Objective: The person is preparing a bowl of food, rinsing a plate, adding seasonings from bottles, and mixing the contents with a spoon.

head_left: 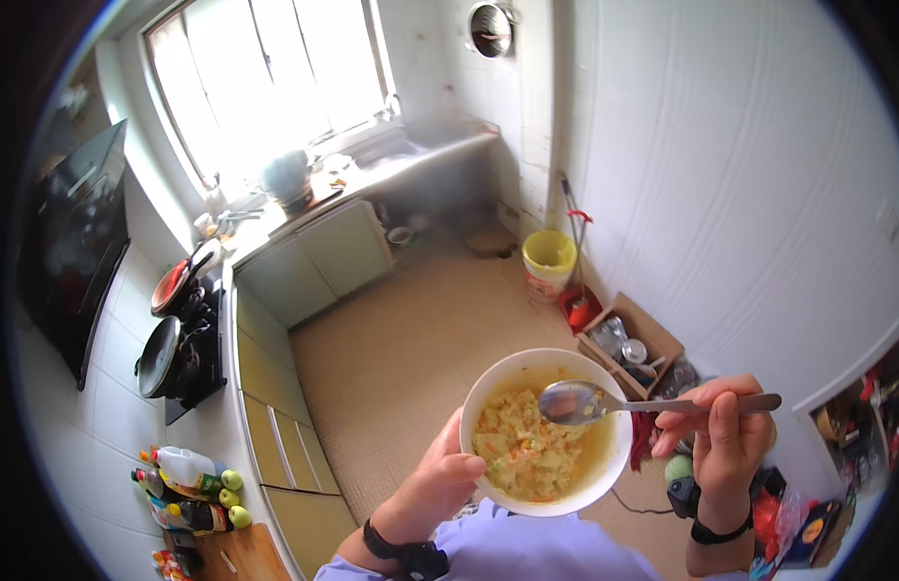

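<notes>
My left hand [442, 479] is closed on the left rim of a white bowl [619, 455], its thumb over the edge and the other fingers mostly hidden. Inside lies a chunky, pale yellow mixture with orange and green bits [532, 441], with yellowish liquid around it. In my right hand [723, 436] is a metal spoon [653, 405], pinched by its handle between thumb and fingers. The spoon's head hangs over the right half of the bowl, above the food; a small bit of food clings to it. Dark straps circle both wrists.
A counter with cabinets [294, 266] runs along the left and under the window. Pans [161, 358] stand on the stove [202, 387]. Bottles [188, 470] and green apples [232, 496] sit beside a cutting board [241, 557]. Toward the right wall are a yellow-lined bucket [549, 254] and an open cardboard box [663, 334].
</notes>
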Available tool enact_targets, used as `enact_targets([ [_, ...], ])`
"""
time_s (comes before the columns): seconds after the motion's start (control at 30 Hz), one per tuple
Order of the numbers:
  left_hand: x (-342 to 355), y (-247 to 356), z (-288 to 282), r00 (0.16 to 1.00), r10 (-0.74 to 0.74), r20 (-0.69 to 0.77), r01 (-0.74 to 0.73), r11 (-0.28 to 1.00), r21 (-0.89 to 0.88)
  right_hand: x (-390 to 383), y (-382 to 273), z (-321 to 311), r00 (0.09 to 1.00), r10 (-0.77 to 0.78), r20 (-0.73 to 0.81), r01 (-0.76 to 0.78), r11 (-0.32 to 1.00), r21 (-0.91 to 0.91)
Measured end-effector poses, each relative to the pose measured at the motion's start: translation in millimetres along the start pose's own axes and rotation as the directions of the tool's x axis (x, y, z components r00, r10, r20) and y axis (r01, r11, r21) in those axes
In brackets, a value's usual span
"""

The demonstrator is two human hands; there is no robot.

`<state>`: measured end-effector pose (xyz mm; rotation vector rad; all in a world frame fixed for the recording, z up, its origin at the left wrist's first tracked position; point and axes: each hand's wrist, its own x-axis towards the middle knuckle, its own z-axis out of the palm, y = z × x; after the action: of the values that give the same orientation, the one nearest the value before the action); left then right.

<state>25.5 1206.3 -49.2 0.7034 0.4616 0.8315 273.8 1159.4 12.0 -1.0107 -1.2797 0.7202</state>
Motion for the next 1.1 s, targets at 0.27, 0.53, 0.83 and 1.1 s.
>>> enact_targets([
  [0.27, 10.8, -56.5, 42.2, 0.996, -0.069, 0.048, 0.069, 0.998, -0.004, -49.2, -14.9, -62.9, 0.99, 0.009, -0.144, -0.008, 1.0, 0.007],
  [0.53, 30.2, -73.7, 70.9, 0.936, -0.232, 0.266, 0.208, 0.972, 0.113, -92.6, -20.9, -96.3, 0.908, -0.065, -0.414, 0.03, 0.996, -0.089],
  [0.83, 53.5, -87.0, 58.3, 0.989, -0.067, 0.136, 0.059, 0.997, 0.056, -95.9, -31.9, -95.8, 0.904, -0.023, -0.426, 0.061, 0.995, 0.077],
  [1.1, 62.9, -103.7, 76.6, 0.886, -0.42, 0.197, 0.408, 0.908, 0.1, -165.8, -25.4, -71.2, 0.778, 0.116, -0.617, 0.032, 0.974, 0.224],
])
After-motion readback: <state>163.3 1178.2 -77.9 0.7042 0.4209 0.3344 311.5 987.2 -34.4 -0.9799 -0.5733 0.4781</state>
